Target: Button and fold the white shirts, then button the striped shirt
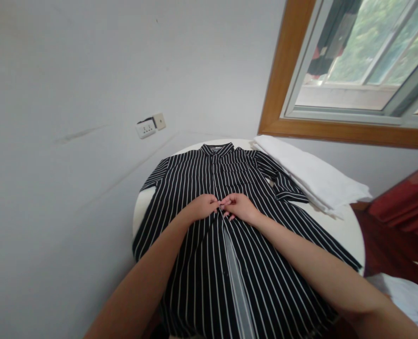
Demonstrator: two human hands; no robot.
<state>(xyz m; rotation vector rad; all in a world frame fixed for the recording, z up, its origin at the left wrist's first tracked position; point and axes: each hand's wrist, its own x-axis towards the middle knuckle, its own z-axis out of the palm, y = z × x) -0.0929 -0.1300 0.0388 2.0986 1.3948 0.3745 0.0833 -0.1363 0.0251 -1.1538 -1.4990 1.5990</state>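
A black shirt with thin white stripes lies face up on a round white table, collar towards the wall. Its front placket is closed near the collar and gapes apart below my hands. My left hand pinches the left edge of the placket at mid-chest. My right hand pinches the right edge just beside it, fingertips of both hands nearly touching. Both short sleeves are spread out to the sides.
A folded white cloth lies on the table's right side, next to the right sleeve. A wall socket is on the white wall behind. A wood-framed window is at upper right, and red-brown furniture stands at right.
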